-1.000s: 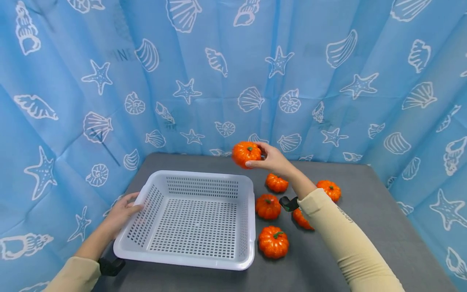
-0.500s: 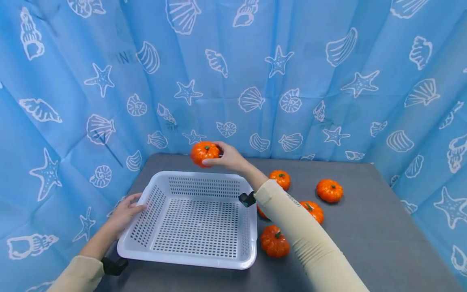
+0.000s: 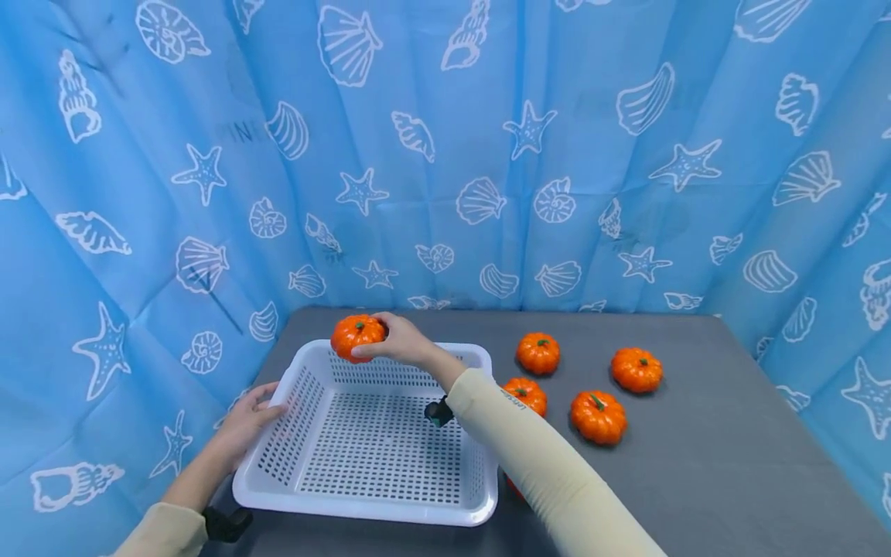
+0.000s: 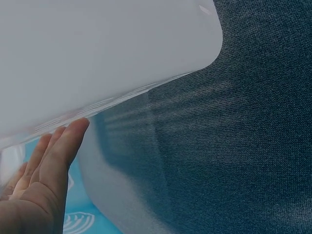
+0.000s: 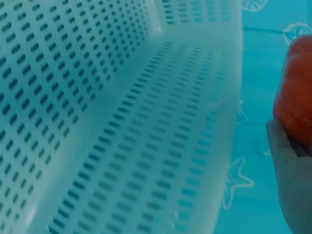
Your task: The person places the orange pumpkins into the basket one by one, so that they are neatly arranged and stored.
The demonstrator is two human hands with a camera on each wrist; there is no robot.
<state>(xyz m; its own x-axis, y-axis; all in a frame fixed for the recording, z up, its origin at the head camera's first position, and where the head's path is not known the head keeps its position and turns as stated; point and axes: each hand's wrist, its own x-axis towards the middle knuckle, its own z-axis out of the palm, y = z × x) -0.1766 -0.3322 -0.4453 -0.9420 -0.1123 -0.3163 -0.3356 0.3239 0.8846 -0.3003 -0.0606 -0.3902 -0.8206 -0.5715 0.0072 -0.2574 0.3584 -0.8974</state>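
Your right hand [image 3: 404, 340] pinches a glossy orange ribbed pumpkin [image 3: 358, 337] between thumb and fingers, over the far rim near the far-left corner of the white rectangular perforated plastic basket [image 3: 369, 513]. Green stem points up; squat body, wider axis roughly level. Basket's long axis runs left to right. Your left hand [image 3: 244, 422] has fingers fairly straight, tips at the basket's left rim. Other orange pumpkins [image 3: 599, 418] sit right of it on the grey table [image 3: 710, 464].
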